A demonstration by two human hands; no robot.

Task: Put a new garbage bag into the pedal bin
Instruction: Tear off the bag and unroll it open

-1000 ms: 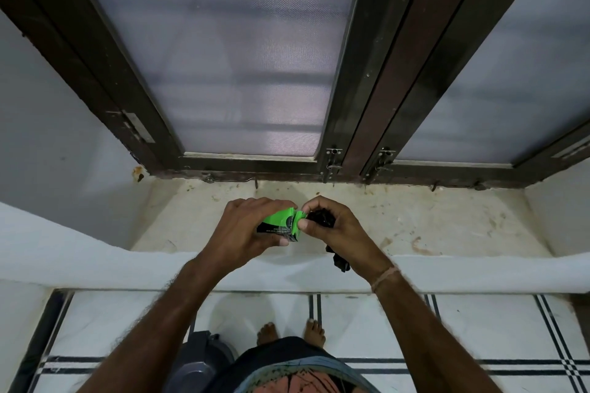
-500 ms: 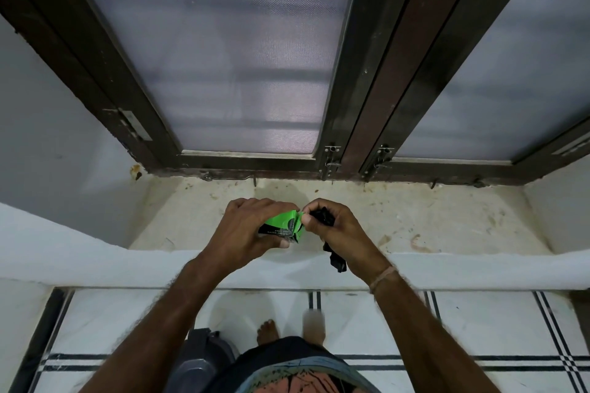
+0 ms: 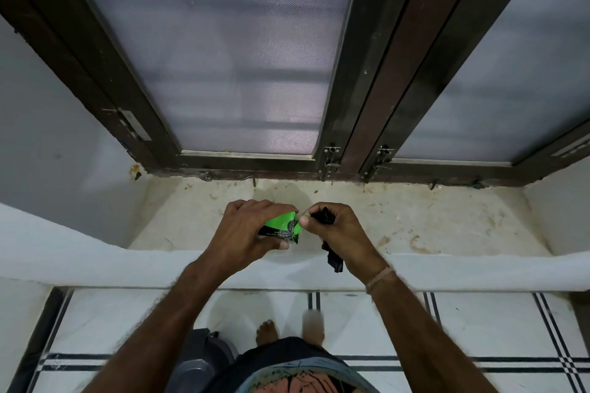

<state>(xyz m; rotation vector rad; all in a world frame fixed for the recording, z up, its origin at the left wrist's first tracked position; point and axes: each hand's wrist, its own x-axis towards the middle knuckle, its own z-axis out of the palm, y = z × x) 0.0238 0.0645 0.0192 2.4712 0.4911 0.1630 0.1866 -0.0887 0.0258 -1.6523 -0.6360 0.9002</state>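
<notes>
The black garbage bag (image 3: 332,257) sits bunched in my right hand (image 3: 338,230), just right of the frame's centre. A dark fold shows above my knuckles and a twisted tail hangs below the palm, over the front edge of the window ledge (image 3: 447,220). My right hand is closed around this bundle, and its thumb and forefinger also pinch the torn green edge of the packet (image 3: 282,228).

My left hand (image 3: 249,233) is clamped on that green-and-black packet, fingers over the top and thumb underneath. The two hands meet at the packet's right end, fingertips touching or nearly so. Print on the packet is too small to read.

Both hands are held above the ledge, which is pale stone with brown stains and specks. Behind it, across the upper frame, stands a dark-framed window (image 3: 367,73) with frosted or meshed panes and small latches at the foot of the centre posts.

At the lower left of centre, beside my left forearm, the grey pedal bin (image 3: 201,360) stands on the floor (image 3: 479,329), only partly in view. The floor is white tile with black stripe lines. My bare feet (image 3: 266,332) show below the ledge, at the lower centre; one is blurred. A thread band (image 3: 380,276) circles my right wrist.
</notes>
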